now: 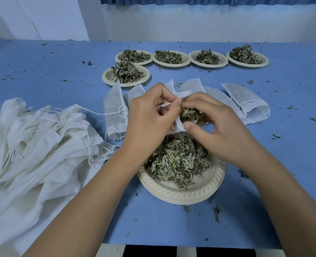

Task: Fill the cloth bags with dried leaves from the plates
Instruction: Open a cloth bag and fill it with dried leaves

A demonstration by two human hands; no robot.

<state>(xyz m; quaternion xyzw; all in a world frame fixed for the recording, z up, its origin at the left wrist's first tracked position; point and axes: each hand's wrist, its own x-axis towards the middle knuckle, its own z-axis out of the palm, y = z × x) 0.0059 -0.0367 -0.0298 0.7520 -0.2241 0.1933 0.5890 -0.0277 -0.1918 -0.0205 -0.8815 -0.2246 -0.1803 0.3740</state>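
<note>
A cream plate point(181, 193) heaped with dried leaves point(179, 160) sits right in front of me. Above it my left hand point(149, 119) pinches the rim and drawstring of a small white cloth bag point(179, 125), holding its mouth wide. My right hand point(220, 127) curls around a clump of dried leaves point(189, 114) at the bag's mouth. Most of the bag is hidden behind my fingers.
A heap of white cloth bags point(35, 145) lies at the left. Several flat bags point(246, 101) are spread behind my hands. Several more plates of leaves point(125, 75) stand in rows farther back. Leaf crumbs litter the blue tabletop point(292, 145).
</note>
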